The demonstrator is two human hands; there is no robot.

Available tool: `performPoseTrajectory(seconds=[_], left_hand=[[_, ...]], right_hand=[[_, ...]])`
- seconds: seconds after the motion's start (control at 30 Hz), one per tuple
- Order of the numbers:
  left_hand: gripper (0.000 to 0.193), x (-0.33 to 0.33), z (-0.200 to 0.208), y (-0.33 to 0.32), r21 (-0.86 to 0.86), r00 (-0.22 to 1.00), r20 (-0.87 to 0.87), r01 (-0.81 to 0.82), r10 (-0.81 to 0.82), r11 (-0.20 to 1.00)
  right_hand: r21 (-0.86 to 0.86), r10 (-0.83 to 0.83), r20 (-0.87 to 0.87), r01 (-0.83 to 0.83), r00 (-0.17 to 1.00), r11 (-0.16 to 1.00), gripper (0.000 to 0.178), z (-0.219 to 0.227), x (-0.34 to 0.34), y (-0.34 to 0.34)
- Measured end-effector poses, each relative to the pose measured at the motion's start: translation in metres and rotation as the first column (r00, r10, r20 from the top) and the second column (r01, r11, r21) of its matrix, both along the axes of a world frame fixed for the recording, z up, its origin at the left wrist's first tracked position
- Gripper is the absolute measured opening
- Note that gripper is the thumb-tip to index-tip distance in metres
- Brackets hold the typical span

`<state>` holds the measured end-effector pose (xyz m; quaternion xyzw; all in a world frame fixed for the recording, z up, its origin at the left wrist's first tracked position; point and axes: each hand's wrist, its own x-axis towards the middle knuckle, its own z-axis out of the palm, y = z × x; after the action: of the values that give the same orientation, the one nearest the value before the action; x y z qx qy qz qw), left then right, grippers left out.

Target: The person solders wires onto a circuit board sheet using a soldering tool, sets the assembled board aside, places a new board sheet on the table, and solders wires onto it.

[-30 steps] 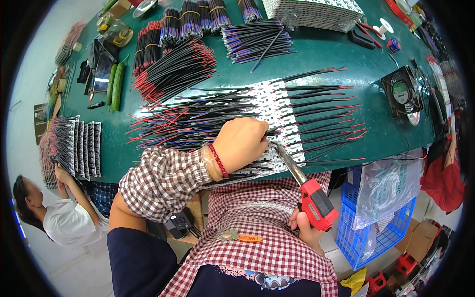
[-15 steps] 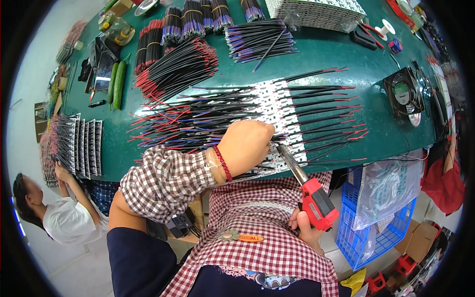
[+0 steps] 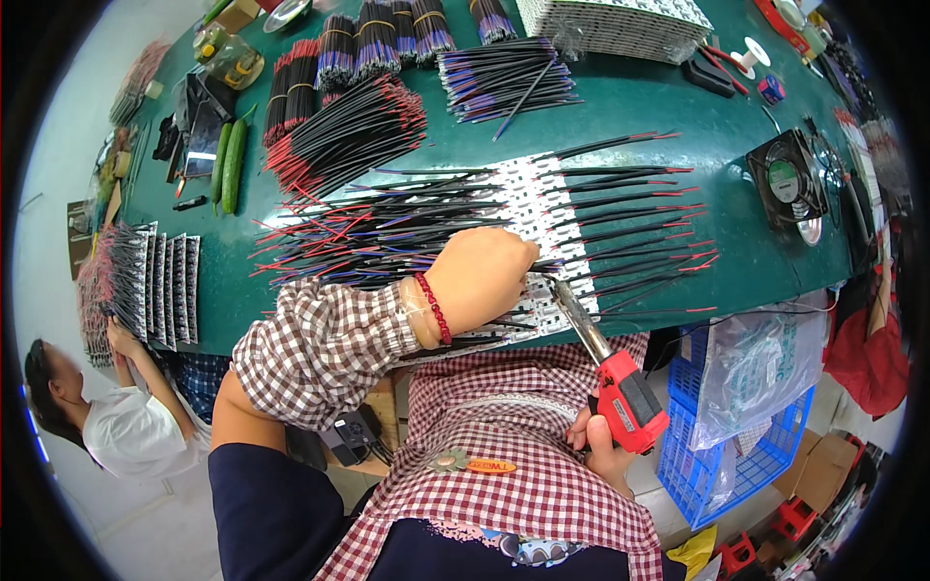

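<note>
Bright, whitish light is falling fairly evenly over the desk [image 3: 668,111], seemingly from above, and the glossy green top is giving back a pale sheen toward its right edge. The white boards [image 3: 542,208] near the middle of the near edge are appearing very bright, while the metal barrel [image 3: 584,331] of the red tool [image 3: 628,402] is glinting. Beyond the near edge, toward the right corner, the clear plastic bag [image 3: 760,373] is catching highlights; deep shadow is gathering under that edge. Fisheye distortion is bowing the desk's edges, black vignetting is ringing everything, and outlying details are looking softer.
</note>
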<state>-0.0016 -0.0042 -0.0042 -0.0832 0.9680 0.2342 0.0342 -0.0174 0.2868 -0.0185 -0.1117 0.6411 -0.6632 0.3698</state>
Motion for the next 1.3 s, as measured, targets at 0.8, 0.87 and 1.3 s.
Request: performPoseTrajectory(seconds=[0.8,0.87,1.3], left_hand=[[0.021,0.018,0.001,0.009,0.157,0.988,-0.062,-0.134,0.145,0.979],[0.02,0.018,0.001,0.007,0.216,0.98,-0.157,-0.083,0.118,0.973],[0.016,0.013,0.005,0.009,0.189,0.979,-0.104,-0.153,0.175,0.97]], right_hand=[[-0.052,-0.017,-0.013,0.016,1.0,0.998,0.038,0.004,0.0,0.016],[-0.054,-0.019,-0.025,0.018,1.0,0.998,0.038,0.001,0.0,0.019],[-0.041,-0.003,0.04,0.005,0.999,0.999,0.018,0.011,-0.002,0.013]])
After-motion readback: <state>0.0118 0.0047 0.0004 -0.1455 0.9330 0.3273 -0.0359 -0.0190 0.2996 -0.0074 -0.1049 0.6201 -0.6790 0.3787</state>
